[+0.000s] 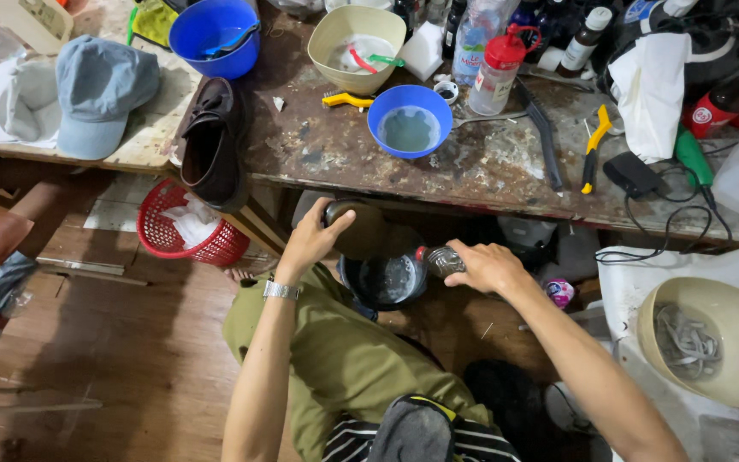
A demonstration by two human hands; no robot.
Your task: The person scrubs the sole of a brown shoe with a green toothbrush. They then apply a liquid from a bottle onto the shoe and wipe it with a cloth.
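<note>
Left hand [311,242] wrapped around a dark, rounded shoe-like object [359,229], thumb pressed over its top end, silver wristwatch [281,291] on the wrist. Object held just below the front edge of the stained, scuffed wooden worktop [472,167] and directly above a dark round basin [384,282] with a little water in it. Right hand [489,267] clenched around a small clear plastic bottle with a red cap [438,259], bottle lying roughly level, its capped end pointing toward the dark object and reaching over the basin's rim. Basin resting low, below the worktop edge, between the olive-green trouser knees [335,351].

On the worktop, nearest its front edge above the hands: a blue plastic bowl holding cloudy liquid [410,120]. Just left of that bowl, a yellow-handled small brush [345,100]. Behind it, a beige plastic bowl with brushes inside [357,36]. Right of the blue bowl, a clear plastic jar with a red lid [496,73], then a long dark brush [545,137] and a yellow-and-black handled tool [593,147]. At the worktop's left end, a dark brown leather shoe [212,141] tilted over the edge, with a second blue bowl [213,36] behind it and a pale blue cap [98,92] further left. Under that left end, a red plastic mesh basket [188,233] with white paper inside. Far right, below the worktop, a large beige bowl with grey strips in it [710,342].
</note>
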